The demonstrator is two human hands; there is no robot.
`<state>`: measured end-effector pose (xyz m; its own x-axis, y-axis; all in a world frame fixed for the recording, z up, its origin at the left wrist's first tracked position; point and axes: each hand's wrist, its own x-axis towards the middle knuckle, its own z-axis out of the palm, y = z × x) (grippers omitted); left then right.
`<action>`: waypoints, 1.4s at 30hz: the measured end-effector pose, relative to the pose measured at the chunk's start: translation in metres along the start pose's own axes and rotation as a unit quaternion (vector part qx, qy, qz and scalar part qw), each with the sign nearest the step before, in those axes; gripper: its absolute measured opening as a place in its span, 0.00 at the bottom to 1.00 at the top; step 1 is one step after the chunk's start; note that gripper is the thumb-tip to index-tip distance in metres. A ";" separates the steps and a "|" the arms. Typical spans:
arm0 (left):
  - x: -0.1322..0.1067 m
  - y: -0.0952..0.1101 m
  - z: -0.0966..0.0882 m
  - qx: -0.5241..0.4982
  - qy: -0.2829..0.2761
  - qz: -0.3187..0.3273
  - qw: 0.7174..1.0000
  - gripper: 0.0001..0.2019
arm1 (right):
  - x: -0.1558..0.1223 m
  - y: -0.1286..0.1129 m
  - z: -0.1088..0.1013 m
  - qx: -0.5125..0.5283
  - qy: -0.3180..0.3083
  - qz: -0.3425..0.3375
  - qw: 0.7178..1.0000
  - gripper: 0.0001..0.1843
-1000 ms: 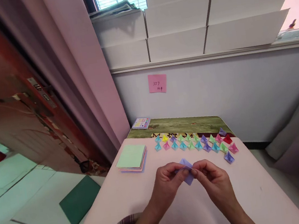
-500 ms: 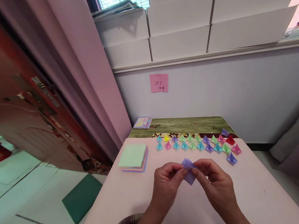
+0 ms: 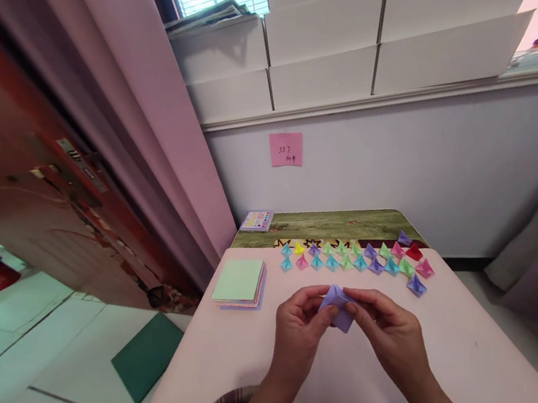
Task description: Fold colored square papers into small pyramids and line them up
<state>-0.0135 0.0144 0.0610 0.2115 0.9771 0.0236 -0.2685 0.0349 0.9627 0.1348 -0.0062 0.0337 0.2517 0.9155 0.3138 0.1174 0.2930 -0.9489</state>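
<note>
Both of my hands meet over the middle of the pink table (image 3: pixel 254 372). My left hand (image 3: pixel 298 332) and my right hand (image 3: pixel 389 331) each pinch a folded purple paper piece (image 3: pixel 337 302) between thumb and fingers, holding it just above the tabletop. Behind it lie two rows of several small folded paper shapes (image 3: pixel 353 259) in blue, green, pink, purple, yellow and red. A stack of coloured square paper (image 3: pixel 239 283), green sheet on top, rests to the left of my left hand.
A small printed packet (image 3: pixel 256 221) lies on the wood-patterned strip (image 3: pixel 352 219) at the table's far edge. A pink sticky note (image 3: pixel 286 149) is on the wall. A curtain and a brown door stand to the left; a dark green mat (image 3: pixel 147 354) lies on the floor.
My fingers have shifted on the purple paper, closing in and pressing it a little lower; the piece looks more folded together. Nothing else has moved since half a second ago.
</note>
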 end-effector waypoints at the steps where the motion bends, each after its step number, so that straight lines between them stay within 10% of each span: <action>1: 0.000 0.001 0.000 -0.001 -0.002 -0.003 1.000 0.17 | 0.000 0.000 0.000 0.007 -0.003 0.002 1.000 0.12; 19: 0.004 0.002 0.001 0.008 0.009 -0.059 0.998 0.13 | -0.002 -0.005 0.001 -0.006 -0.019 0.055 0.998 0.13; 27: 0.008 0.003 -0.008 0.019 -0.038 -0.104 0.994 0.13 | 0.006 -0.005 -0.006 0.001 -0.148 0.098 0.984 0.15; 42: 0.009 -0.009 -0.005 -0.175 0.106 -0.147 0.968 0.12 | 0.003 -0.006 0.002 0.124 -0.075 0.174 0.974 0.19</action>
<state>-0.0133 0.0240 0.0510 0.1383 0.9343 -0.3286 -0.5361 0.3496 0.7684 0.1326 -0.0048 0.0403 0.0903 0.9957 -0.0192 -0.1906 -0.0016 -0.9817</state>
